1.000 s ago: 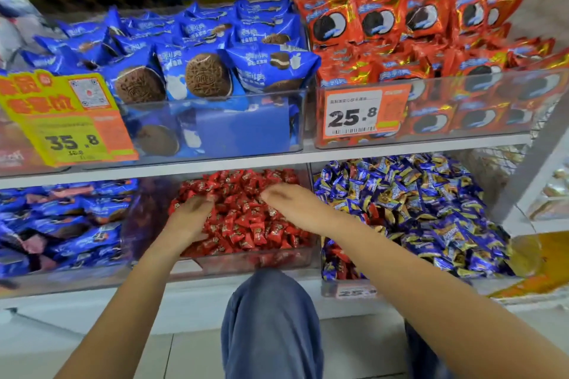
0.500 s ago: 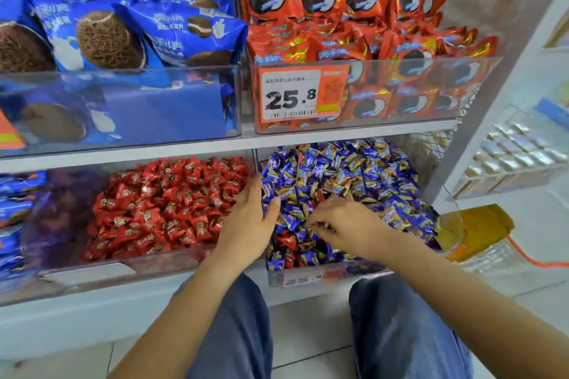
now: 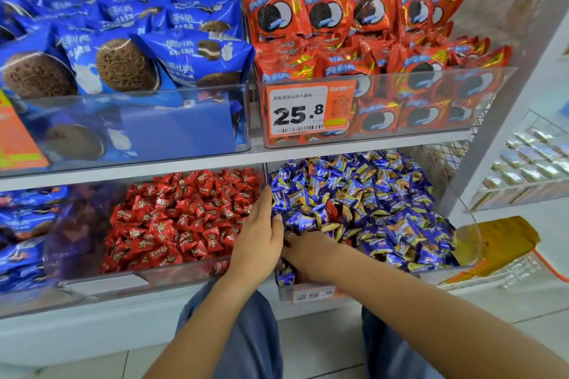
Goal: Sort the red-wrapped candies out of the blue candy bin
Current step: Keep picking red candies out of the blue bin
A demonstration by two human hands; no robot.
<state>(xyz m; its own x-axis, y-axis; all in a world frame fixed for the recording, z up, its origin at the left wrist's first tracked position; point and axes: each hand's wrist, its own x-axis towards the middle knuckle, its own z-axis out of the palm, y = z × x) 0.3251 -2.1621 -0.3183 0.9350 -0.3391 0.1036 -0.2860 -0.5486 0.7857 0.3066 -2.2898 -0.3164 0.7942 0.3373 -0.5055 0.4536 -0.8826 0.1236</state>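
The clear blue candy bin (image 3: 472,235) on the lower shelf is heaped with blue-wrapped candies (image 3: 385,203). A red-wrapped candy (image 3: 331,209) shows among them near the bin's left side. My left hand (image 3: 258,234) lies with straight fingers along the divider, its fingertips touching the blue candies at the bin's left edge. My right hand (image 3: 308,252) is pushed into the pile at the bin's front left corner, right beside my left hand. Its fingertips are buried, so any hold is hidden. The neighbouring bin (image 3: 138,280) on the left holds red-wrapped candies (image 3: 184,218).
The upper shelf carries blue cookie packs (image 3: 123,64) and red cookie packs (image 3: 354,28) behind clear fronts, with a 25.8 price tag (image 3: 308,111). A white shelf post (image 3: 505,120) stands at right. A yellow bag (image 3: 498,243) lies beside the blue bin. My knees are below.
Both hands have left the red candy bin for the blue candy bin. My right hand has since slid left and down into the front left corner, next to my left hand.
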